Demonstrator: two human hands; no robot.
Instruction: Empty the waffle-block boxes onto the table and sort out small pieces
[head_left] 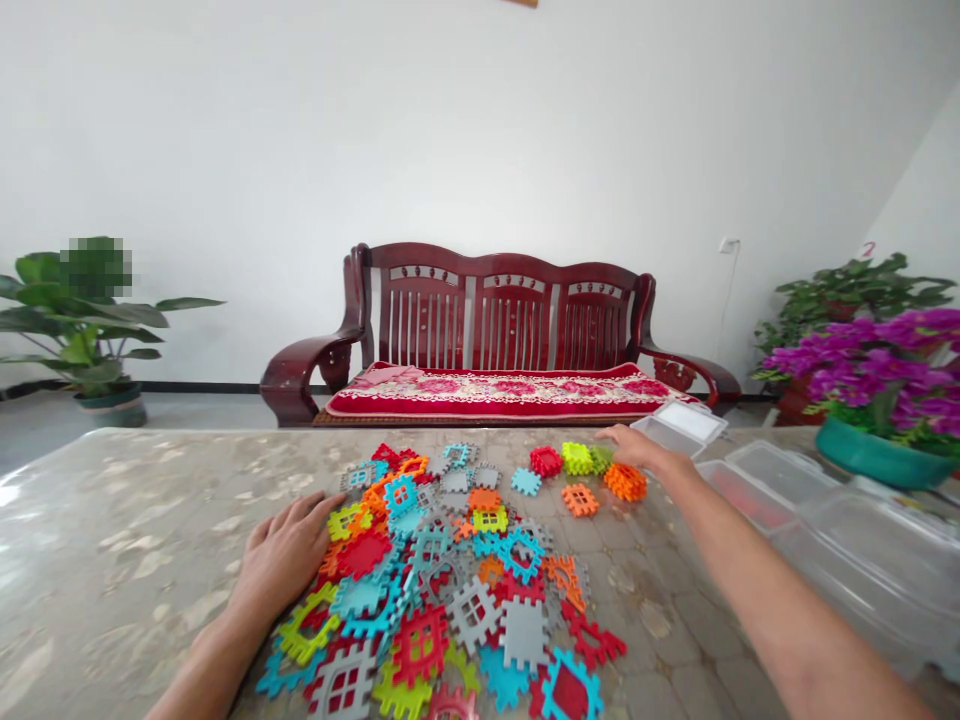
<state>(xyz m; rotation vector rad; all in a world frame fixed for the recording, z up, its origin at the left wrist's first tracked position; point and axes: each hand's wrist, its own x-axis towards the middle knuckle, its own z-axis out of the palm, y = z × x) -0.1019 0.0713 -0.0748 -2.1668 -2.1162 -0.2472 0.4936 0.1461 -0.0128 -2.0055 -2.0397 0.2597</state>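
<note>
A heap of flat, toothed plastic tiles (450,590) in red, teal, grey, orange and green covers the middle of the marbled table (112,560). My left hand (285,555) lies flat on the heap's left edge with fingers spread, holding nothing. My right hand (634,447) reaches far across the table. Its fingers stretch out over a row of assembled blocks: a red block (545,461), a lime block (577,458), a green block (600,458) and an orange block (625,482). The hand touches or hovers at the green and orange ones. A loose orange tile (580,499) lies just before them.
Clear plastic boxes (825,530) and a lid (682,425) stand along the table's right side. A teal pot of purple flowers (877,400) sits at the far right. Behind the table are a dark red wooden bench (495,340) and a leafy plant (82,320).
</note>
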